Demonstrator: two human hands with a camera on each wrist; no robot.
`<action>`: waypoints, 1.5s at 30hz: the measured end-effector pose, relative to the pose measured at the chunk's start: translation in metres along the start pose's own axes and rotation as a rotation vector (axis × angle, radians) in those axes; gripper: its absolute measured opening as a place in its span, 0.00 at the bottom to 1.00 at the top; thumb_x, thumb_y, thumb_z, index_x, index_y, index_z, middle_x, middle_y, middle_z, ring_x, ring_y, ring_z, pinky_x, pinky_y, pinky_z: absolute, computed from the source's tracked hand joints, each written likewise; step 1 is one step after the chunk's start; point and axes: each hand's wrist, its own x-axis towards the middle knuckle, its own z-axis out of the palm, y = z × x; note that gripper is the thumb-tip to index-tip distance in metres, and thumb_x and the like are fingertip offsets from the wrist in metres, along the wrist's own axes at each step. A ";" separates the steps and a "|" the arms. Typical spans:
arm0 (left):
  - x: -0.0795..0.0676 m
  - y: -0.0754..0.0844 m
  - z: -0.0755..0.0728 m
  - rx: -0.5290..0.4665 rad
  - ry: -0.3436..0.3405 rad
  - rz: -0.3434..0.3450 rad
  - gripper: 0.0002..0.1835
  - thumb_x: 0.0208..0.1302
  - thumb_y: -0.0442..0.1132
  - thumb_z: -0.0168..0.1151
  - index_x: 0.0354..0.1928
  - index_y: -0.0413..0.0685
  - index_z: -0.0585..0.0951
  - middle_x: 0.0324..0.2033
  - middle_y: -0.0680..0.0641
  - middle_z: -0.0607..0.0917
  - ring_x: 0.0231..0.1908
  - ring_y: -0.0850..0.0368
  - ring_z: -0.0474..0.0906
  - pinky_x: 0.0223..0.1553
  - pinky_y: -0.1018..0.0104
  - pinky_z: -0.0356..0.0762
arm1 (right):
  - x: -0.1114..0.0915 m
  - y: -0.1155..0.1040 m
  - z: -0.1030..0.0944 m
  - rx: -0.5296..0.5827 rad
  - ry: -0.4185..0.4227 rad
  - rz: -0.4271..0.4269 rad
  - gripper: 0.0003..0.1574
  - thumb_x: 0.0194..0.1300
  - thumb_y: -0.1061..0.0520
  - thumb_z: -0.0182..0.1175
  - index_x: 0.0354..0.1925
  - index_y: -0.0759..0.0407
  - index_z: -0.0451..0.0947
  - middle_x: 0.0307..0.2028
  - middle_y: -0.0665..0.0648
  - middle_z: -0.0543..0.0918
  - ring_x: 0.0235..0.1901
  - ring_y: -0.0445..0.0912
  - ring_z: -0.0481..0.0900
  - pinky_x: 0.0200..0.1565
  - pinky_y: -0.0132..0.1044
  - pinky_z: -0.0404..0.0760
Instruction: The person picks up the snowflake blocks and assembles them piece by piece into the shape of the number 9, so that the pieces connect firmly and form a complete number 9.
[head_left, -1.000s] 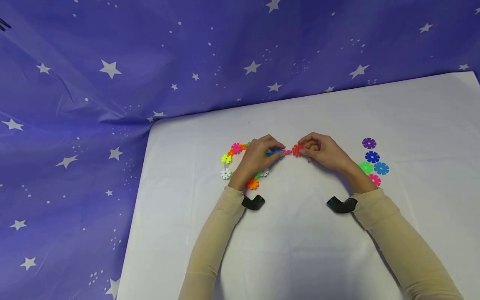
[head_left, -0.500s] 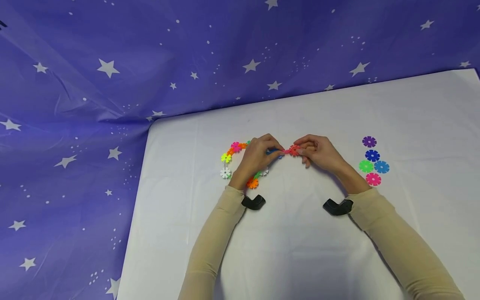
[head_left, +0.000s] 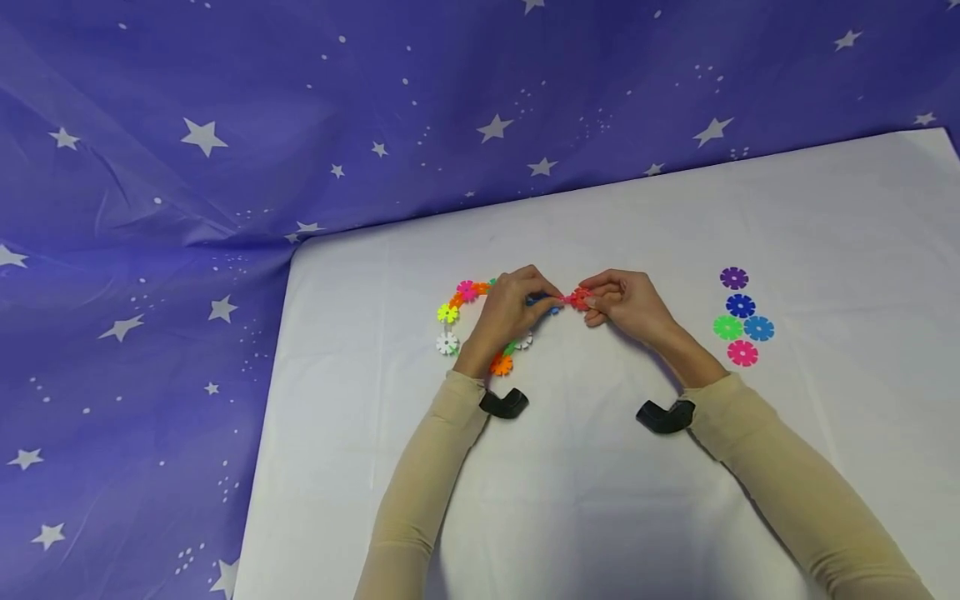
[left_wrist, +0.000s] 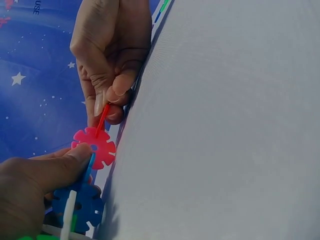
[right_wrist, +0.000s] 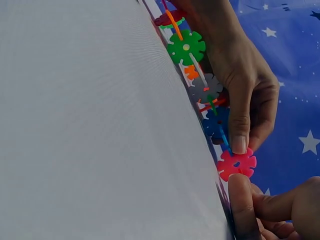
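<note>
My left hand pinches a pink notched flower disc between thumb and fingers. The pink disc ends a chain of interlocking discs, joined through a light-blue disc seen edge-on to a darker blue disc. Opposite, my right hand pinches a red notched disc by its outer side. In the left wrist view the red disc stands edge-on against the pink one, its edge at the pink rim. The rest of the chain curves behind my left hand, which partly hides it; a green disc shows in the right wrist view.
On the white-covered table, loose discs lie to the right: purple, dark blue, green, light blue and pink. A purple starry cloth hangs behind and at the left.
My right hand has moved left with the red disc, closing the gap to the pink disc, which it now meets. My left hand has stayed nearly still, holding the chain's end.
</note>
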 end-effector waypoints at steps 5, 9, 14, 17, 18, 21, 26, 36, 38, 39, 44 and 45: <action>0.001 -0.001 -0.001 0.008 -0.001 0.009 0.07 0.62 0.46 0.68 0.37 0.52 0.89 0.33 0.54 0.84 0.32 0.60 0.77 0.41 0.65 0.71 | 0.001 0.000 0.002 -0.008 0.001 0.001 0.18 0.68 0.70 0.56 0.55 0.77 0.73 0.35 0.67 0.85 0.23 0.42 0.86 0.33 0.35 0.85; 0.002 -0.001 -0.002 0.011 0.010 0.016 0.07 0.62 0.46 0.68 0.36 0.52 0.89 0.33 0.54 0.84 0.32 0.61 0.77 0.42 0.66 0.72 | 0.001 -0.001 0.003 -0.017 0.003 -0.007 0.18 0.69 0.69 0.56 0.55 0.77 0.73 0.35 0.66 0.84 0.23 0.42 0.86 0.32 0.34 0.84; 0.001 0.000 -0.003 0.020 -0.024 0.011 0.08 0.63 0.46 0.67 0.37 0.52 0.89 0.35 0.54 0.84 0.32 0.59 0.78 0.41 0.65 0.71 | 0.000 -0.001 0.000 -0.100 -0.017 -0.020 0.18 0.70 0.64 0.57 0.55 0.72 0.75 0.27 0.64 0.83 0.18 0.45 0.81 0.26 0.35 0.82; 0.001 0.002 -0.004 0.036 -0.055 -0.006 0.09 0.64 0.48 0.66 0.39 0.54 0.89 0.38 0.55 0.84 0.35 0.60 0.78 0.45 0.64 0.71 | -0.001 -0.001 -0.003 -0.174 -0.038 -0.032 0.18 0.71 0.60 0.58 0.56 0.67 0.76 0.23 0.63 0.81 0.15 0.45 0.75 0.21 0.35 0.78; 0.001 0.003 -0.004 0.041 -0.064 -0.013 0.09 0.64 0.48 0.66 0.39 0.54 0.89 0.38 0.55 0.84 0.36 0.60 0.78 0.46 0.63 0.71 | -0.002 -0.001 -0.005 -0.200 -0.044 -0.037 0.19 0.71 0.59 0.58 0.56 0.66 0.76 0.23 0.63 0.80 0.15 0.44 0.74 0.20 0.35 0.76; 0.001 0.004 -0.006 0.056 -0.085 -0.019 0.09 0.65 0.49 0.65 0.40 0.55 0.88 0.41 0.55 0.85 0.40 0.61 0.79 0.51 0.61 0.70 | -0.004 -0.002 -0.007 -0.226 -0.047 -0.046 0.21 0.69 0.58 0.61 0.58 0.64 0.76 0.29 0.63 0.81 0.14 0.44 0.72 0.18 0.33 0.72; 0.000 0.004 -0.010 0.081 -0.138 -0.028 0.11 0.66 0.49 0.63 0.45 0.56 0.87 0.44 0.56 0.84 0.45 0.60 0.78 0.52 0.62 0.69 | -0.010 -0.008 -0.020 -0.215 0.009 -0.143 0.26 0.65 0.62 0.64 0.61 0.63 0.74 0.45 0.62 0.80 0.22 0.48 0.75 0.22 0.31 0.71; -0.007 0.011 -0.023 0.088 -0.176 -0.045 0.16 0.66 0.51 0.64 0.51 0.53 0.84 0.48 0.54 0.80 0.51 0.57 0.74 0.58 0.59 0.65 | -0.049 -0.007 -0.137 -0.184 0.225 -0.310 0.29 0.58 0.73 0.65 0.59 0.65 0.75 0.39 0.54 0.79 0.29 0.41 0.73 0.29 0.25 0.69; -0.004 0.013 -0.023 0.096 -0.186 -0.046 0.18 0.65 0.51 0.65 0.53 0.53 0.83 0.49 0.53 0.80 0.51 0.56 0.75 0.58 0.59 0.66 | -0.059 0.000 -0.158 -0.308 0.262 -0.231 0.29 0.60 0.68 0.66 0.60 0.63 0.75 0.38 0.51 0.76 0.32 0.40 0.69 0.32 0.24 0.68; -0.002 0.015 -0.022 0.106 -0.197 -0.049 0.19 0.64 0.51 0.65 0.53 0.53 0.83 0.49 0.53 0.81 0.51 0.56 0.75 0.57 0.59 0.66 | -0.063 0.003 -0.166 -0.378 0.268 -0.188 0.29 0.60 0.65 0.67 0.60 0.62 0.75 0.38 0.51 0.75 0.33 0.40 0.67 0.33 0.24 0.67; 0.008 0.022 -0.013 0.176 -0.261 -0.061 0.24 0.61 0.54 0.68 0.57 0.54 0.81 0.50 0.52 0.81 0.52 0.55 0.75 0.56 0.60 0.67 | -0.069 0.015 -0.182 -0.603 0.192 -0.108 0.27 0.61 0.59 0.69 0.58 0.62 0.76 0.40 0.56 0.73 0.38 0.40 0.64 0.38 0.20 0.64; 0.010 0.023 -0.011 0.187 -0.265 -0.057 0.25 0.61 0.54 0.68 0.58 0.54 0.81 0.50 0.52 0.81 0.52 0.56 0.75 0.55 0.61 0.67 | -0.068 0.016 -0.182 -0.637 0.178 -0.121 0.26 0.60 0.60 0.69 0.57 0.63 0.77 0.40 0.57 0.73 0.38 0.40 0.64 0.39 0.20 0.63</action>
